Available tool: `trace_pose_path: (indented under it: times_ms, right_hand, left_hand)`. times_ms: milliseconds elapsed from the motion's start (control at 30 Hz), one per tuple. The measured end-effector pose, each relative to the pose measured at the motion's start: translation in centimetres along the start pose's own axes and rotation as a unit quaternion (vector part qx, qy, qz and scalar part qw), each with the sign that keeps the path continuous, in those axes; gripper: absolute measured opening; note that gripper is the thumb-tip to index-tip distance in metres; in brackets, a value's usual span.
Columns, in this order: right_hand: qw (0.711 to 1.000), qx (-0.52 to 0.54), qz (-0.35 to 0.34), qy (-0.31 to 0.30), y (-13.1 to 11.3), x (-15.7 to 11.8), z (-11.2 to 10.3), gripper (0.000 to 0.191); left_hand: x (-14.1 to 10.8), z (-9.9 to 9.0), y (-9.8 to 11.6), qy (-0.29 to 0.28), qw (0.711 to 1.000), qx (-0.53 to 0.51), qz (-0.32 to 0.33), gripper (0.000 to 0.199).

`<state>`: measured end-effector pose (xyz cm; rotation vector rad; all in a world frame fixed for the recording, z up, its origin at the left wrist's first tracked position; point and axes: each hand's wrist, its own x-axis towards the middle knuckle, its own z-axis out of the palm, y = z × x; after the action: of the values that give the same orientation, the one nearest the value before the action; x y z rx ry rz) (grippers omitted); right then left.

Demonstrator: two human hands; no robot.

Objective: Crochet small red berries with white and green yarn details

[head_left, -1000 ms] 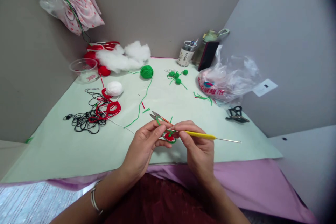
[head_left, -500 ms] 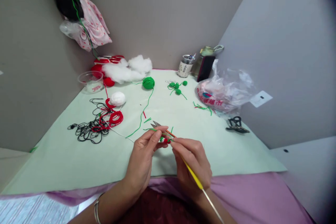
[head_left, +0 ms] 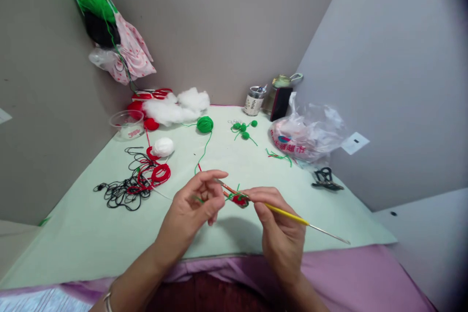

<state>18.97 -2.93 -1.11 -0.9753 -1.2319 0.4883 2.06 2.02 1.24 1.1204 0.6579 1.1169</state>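
The left hand (head_left: 190,209) hovers above the near edge of the table (head_left: 84,224), fingers loosely curled, thumb and forefinger pinching a green yarn strand (head_left: 199,199). The right hand (head_left: 280,231) sits just beside it, thumb and forefinger pressed together on a yellow crochet hook (head_left: 288,215), whose metal shaft points toward the right edge. The small red-and-green crochet piece (head_left: 239,199) hangs between the two hands at the right fingertips, above the near-centre of the table. A thread snip (head_left: 224,186) lies just behind it; whether it touches a hand cannot be told.

Toward the far edge rest a green yarn ball (head_left: 204,124), white stuffing (head_left: 175,106) and small green crochet balls (head_left: 243,129). Near the left edge lie tangled black and red cord (head_left: 135,183), a white ball (head_left: 163,146) and a clear cup (head_left: 126,124). A plastic bag (head_left: 307,131) and a black clip (head_left: 323,179) occupy the right edge; a jar (head_left: 254,101) stands in the far corner.
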Motion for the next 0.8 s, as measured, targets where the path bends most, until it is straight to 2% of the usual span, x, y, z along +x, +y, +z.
trace_pose_path:
  times_ms: [67, 133, 267, 333, 500, 567, 600, 733, 800]
  right_hand:
    - [1.000, 0.007, 0.000, -0.005, 0.0, 0.0, -0.1, 0.019]
    - [1.000, 0.010, -0.001, -0.014, 0.0, -0.1, -0.1, 0.019]
    - [1.000, 0.020, 0.006, -0.021, -0.1, -0.1, 0.0, 0.018]
    - [0.999, 0.033, 0.008, -0.020, -0.1, -0.1, 0.1, 0.019]
    - [0.998, 0.061, 0.012, -0.017, 0.2, -0.2, 0.3, 0.018]
    - [0.997, 0.067, 0.016, -0.021, 0.2, -0.3, 0.4, 0.018]
    - [0.997, 0.070, 0.019, -0.023, 0.2, -0.3, 0.5, 0.018]
    - [0.997, 0.074, 0.026, -0.022, 0.1, -0.4, 0.6, 0.018]
    - [0.997, 0.065, 0.022, -0.022, 0.0, -0.4, 0.6, 0.018]
  left_hand:
    - [0.1, -0.3, -0.2, 0.008, 0.991, 0.128, 0.032, 0.036]
    - [0.1, -0.3, -0.5, 0.013, 0.977, 0.206, 0.056, 0.035]
    - [-0.1, 0.0, -0.7, 0.023, 0.971, 0.217, 0.097, 0.011]
    - [-0.2, 0.1, -0.8, 0.018, 0.966, 0.226, 0.128, 0.012]
    - [-0.3, -0.2, -1.2, -0.001, 0.932, 0.307, 0.195, 0.008]
    - [-0.5, -0.3, -1.5, 0.017, 0.937, 0.299, 0.182, 0.002]
    - [-0.7, -0.3, -1.6, 0.025, 0.945, 0.281, 0.164, 0.007]
    - [-1.0, 0.4, -2.0, 0.015, 0.989, 0.131, 0.061, 0.048]
    - [-1.0, 0.8, -2.0, 0.013, 0.999, 0.042, 0.017, 0.060]
